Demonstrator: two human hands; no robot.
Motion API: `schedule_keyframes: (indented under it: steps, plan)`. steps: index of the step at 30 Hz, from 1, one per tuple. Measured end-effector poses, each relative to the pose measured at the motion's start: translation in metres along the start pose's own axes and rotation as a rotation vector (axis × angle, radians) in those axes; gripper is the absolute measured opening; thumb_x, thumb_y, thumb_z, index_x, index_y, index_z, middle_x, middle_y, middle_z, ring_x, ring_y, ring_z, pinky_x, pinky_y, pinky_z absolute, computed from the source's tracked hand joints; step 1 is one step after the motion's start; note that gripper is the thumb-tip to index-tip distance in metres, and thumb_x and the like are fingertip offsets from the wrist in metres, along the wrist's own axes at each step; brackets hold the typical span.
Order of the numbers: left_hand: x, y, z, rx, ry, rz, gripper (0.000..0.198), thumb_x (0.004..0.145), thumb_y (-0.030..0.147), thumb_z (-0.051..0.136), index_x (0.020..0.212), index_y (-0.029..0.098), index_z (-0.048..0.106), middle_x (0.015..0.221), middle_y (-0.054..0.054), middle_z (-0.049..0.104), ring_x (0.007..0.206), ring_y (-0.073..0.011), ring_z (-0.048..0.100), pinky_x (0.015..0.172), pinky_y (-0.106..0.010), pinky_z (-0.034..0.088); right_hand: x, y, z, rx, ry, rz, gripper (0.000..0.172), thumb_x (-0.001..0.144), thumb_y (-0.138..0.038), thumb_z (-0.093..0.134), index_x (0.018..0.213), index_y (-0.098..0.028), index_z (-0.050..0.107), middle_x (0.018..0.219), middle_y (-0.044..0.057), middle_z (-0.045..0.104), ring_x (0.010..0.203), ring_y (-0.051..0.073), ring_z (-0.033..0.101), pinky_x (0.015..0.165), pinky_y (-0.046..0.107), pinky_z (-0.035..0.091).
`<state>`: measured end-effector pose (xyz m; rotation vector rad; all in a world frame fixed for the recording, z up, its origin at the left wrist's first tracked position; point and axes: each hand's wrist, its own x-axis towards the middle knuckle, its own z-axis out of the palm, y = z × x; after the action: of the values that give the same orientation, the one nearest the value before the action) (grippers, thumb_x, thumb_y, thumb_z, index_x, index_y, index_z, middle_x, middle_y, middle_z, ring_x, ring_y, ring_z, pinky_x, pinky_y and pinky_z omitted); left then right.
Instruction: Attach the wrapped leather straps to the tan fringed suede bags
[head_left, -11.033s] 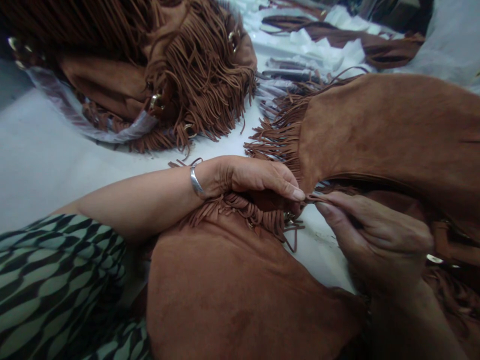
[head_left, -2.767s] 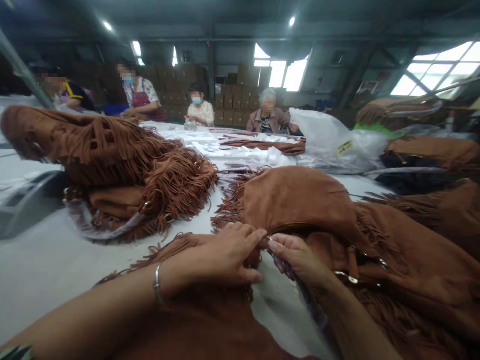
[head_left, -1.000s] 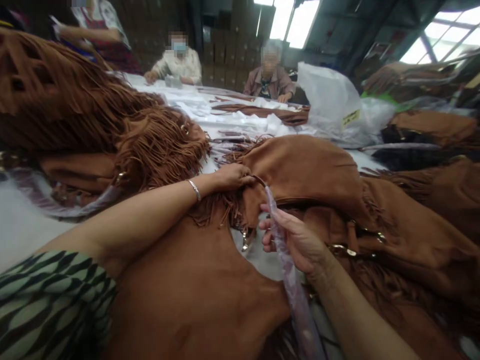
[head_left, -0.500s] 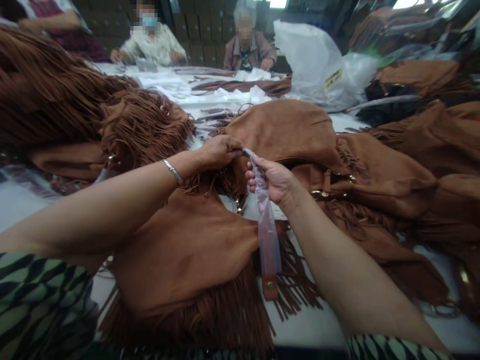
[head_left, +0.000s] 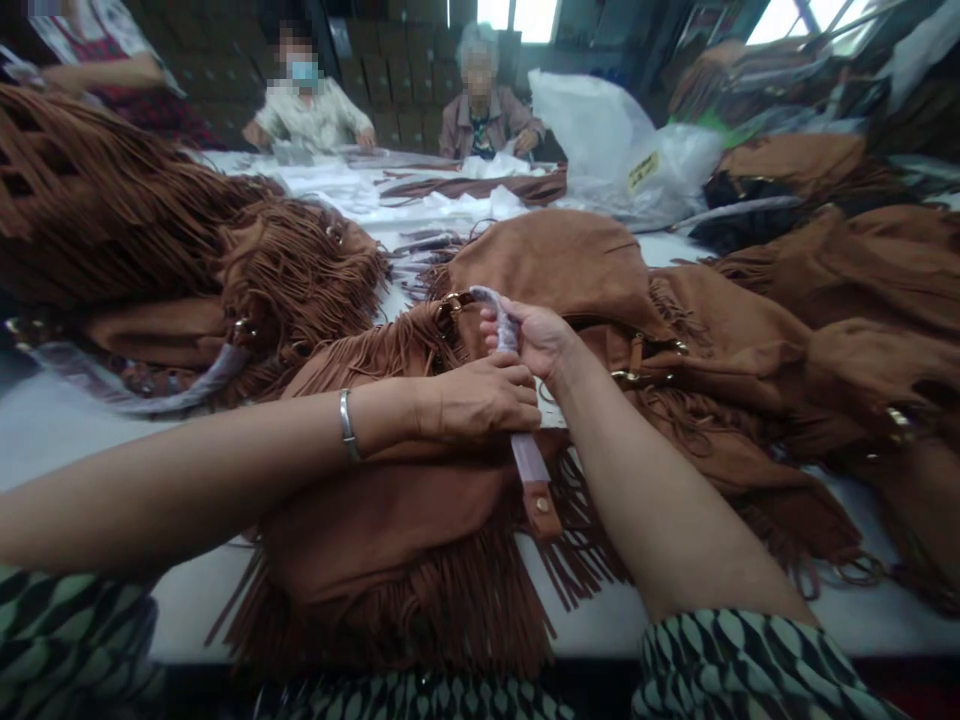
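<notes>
A bag strap [head_left: 529, 458] sheathed in thin clear plastic hangs between my hands, its lower end a bare brown leather tab with a metal snap. My right hand [head_left: 536, 340] is closed round its upper part. Just below, my left hand [head_left: 484, 398], with a bangle at the wrist, wraps over the plastic-covered middle. The strap's top reaches a gold ring [head_left: 451, 305] on a brown suede bag [head_left: 390, 530] with long fringe, lying on the table under my forearms. My left fingers hide part of the strap.
Fringed bags [head_left: 300, 260] are heaped at the left, one with a wrapped handle [head_left: 142, 390]. More suede bags [head_left: 720, 330] lie at the right. Beyond stands a large plastic bag [head_left: 600, 130] on the white table [head_left: 600, 630]. Several people [head_left: 311, 115] sit or stand across it.
My left hand has moved down from the strap's top end to its middle, below my right hand. The strap's tab end has risen, and the gold ring now shows.
</notes>
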<state>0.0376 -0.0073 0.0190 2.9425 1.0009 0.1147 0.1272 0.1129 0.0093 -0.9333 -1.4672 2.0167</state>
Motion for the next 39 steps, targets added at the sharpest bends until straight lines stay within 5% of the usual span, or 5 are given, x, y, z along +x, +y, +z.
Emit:
schedule_keyframes:
  steps: [6, 15, 21, 31, 39]
  plan:
    - [-0.008, -0.029, -0.005, -0.179, 0.047, -0.1, 0.013, 0.085, 0.023, 0.048, 0.084, 0.018, 0.059, 0.092, -0.006, 0.063, 0.093, -0.0198, 0.051, 0.092, -0.035, 0.034, -0.072, -0.008, -0.032, -0.319, 0.114, -0.45, 0.036, 0.077, 0.0, 0.055, 0.105, -0.021, 0.066, 0.116, 0.003, 0.062, 0.115, 0.017, 0.052, 0.108, 0.035, 0.031]
    - [0.026, -0.039, -0.016, -0.64, 0.028, -0.143, 0.021, 0.086, 0.026, 0.048, 0.094, 0.013, 0.063, 0.092, -0.007, 0.066, 0.082, -0.016, 0.058, 0.076, -0.027, 0.046, -0.125, -0.02, -0.041, -1.013, -0.358, -0.816, 0.022, 0.092, -0.022, 0.049, 0.106, -0.024, 0.065, 0.142, 0.004, 0.043, 0.131, 0.021, 0.038, 0.109, 0.039, 0.031]
    - [0.037, 0.009, -0.028, -0.001, 0.84, -0.456, 0.018, 0.087, 0.027, 0.049, 0.089, 0.013, 0.06, 0.095, -0.009, 0.063, 0.094, -0.0182, 0.054, 0.087, -0.034, 0.043, -0.079, -0.025, -0.056, -0.355, 0.041, -0.986, 0.017, 0.095, -0.027, 0.042, 0.087, -0.023, 0.056, 0.097, 0.003, 0.067, 0.095, 0.018, 0.063, 0.09, 0.04, 0.049]
    - [0.088, 0.034, 0.019, -0.362, -0.346, -0.719, 0.035, 0.076, 0.04, 0.054, 0.099, 0.013, 0.059, 0.09, -0.012, 0.065, 0.081, -0.0275, 0.062, 0.065, -0.035, 0.047, -0.089, -0.025, -0.064, -0.358, -0.065, -1.069, 0.015, 0.087, -0.011, 0.039, 0.089, -0.021, 0.049, 0.082, 0.002, 0.06, 0.078, 0.016, 0.062, 0.075, 0.034, 0.051]
    - [0.044, 0.008, -0.002, -1.298, -0.183, -0.537, 0.026, 0.078, 0.032, 0.063, 0.095, 0.014, 0.056, 0.088, -0.002, 0.062, 0.078, -0.0123, 0.058, 0.072, -0.023, 0.046, -0.072, -0.003, -0.063, -1.401, 0.064, -0.869, 0.019, 0.08, -0.011, 0.044, 0.095, -0.01, 0.056, 0.083, 0.014, 0.061, 0.082, 0.028, 0.054, 0.083, 0.045, 0.036]
